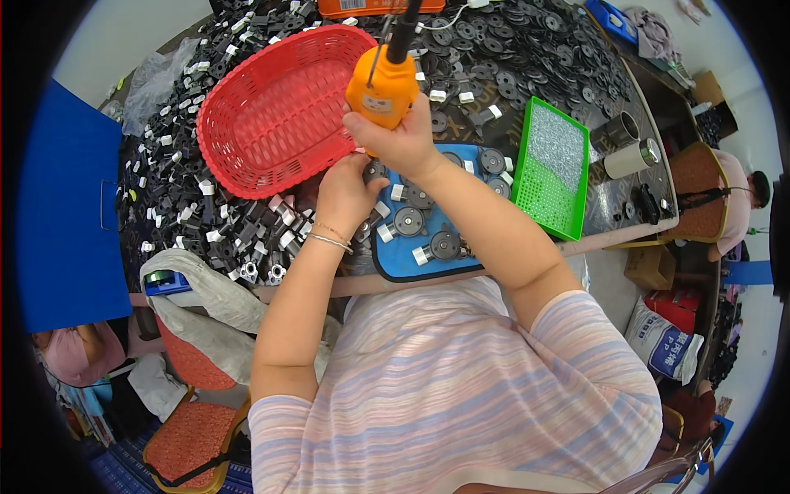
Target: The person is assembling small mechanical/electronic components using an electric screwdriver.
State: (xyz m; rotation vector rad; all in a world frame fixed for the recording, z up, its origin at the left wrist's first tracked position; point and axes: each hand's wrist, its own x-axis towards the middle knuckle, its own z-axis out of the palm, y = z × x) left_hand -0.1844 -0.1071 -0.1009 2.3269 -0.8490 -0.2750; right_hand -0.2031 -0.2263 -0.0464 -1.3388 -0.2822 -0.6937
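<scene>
My right hand (405, 142) is closed round an orange electric screwdriver (380, 86), held upright with its tip downward. Just below it, the fingers of my left hand (344, 196) close on a black round plastic part (374, 170); the hands partly hide this part and the screwdriver's tip. Both lie over the far left corner of a blue mat (393, 260). Several similar assemblies rest on that mat, each a black disc with a white end, among them a front assembly (445, 244) and a middle assembly (409, 221).
A red woven basket (207, 140) stands left of my hands, above scattered black-and-white pieces (185, 177). Right of the mat is a green perforated tray (547, 196) with small silvery screws. Black discs (527, 41) are heaped at the back. A flask (629, 160) lies at right.
</scene>
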